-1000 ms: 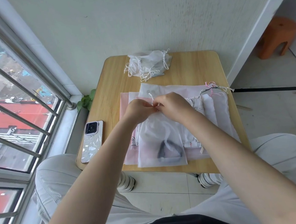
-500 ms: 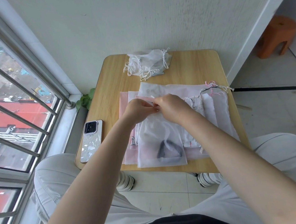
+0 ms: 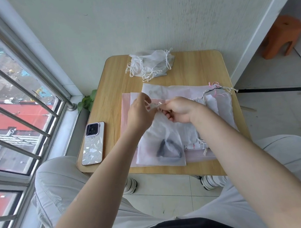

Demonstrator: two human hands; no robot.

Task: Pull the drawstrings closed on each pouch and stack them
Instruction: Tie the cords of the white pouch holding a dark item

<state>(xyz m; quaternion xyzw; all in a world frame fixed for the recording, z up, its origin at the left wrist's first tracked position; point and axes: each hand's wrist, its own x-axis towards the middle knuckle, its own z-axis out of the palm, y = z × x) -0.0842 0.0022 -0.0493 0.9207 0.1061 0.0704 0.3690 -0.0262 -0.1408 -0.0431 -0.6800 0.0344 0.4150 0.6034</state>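
A translucent white pouch (image 3: 160,147) with a dark curved item inside lies on top of several flat pink and white pouches (image 3: 184,92) on the wooden table (image 3: 116,76). My left hand (image 3: 139,113) pinches the pouch's bunched top edge from the left. My right hand (image 3: 179,110) pinches the white drawstring (image 3: 159,104) at the same top edge, fingers curled. A pile of cinched white pouches (image 3: 150,62) with loose cords sits at the table's far edge.
A phone (image 3: 92,143) in a patterned case lies at the table's left edge. Loose cord ends (image 3: 219,89) trail at the right of the flat pouches. A window with bars is on the left, an orange stool (image 3: 282,36) far right, my knees below the table.
My hands have drawn slightly apart at the pouch's top; the left hand moved left and the top edge is more gathered between them.
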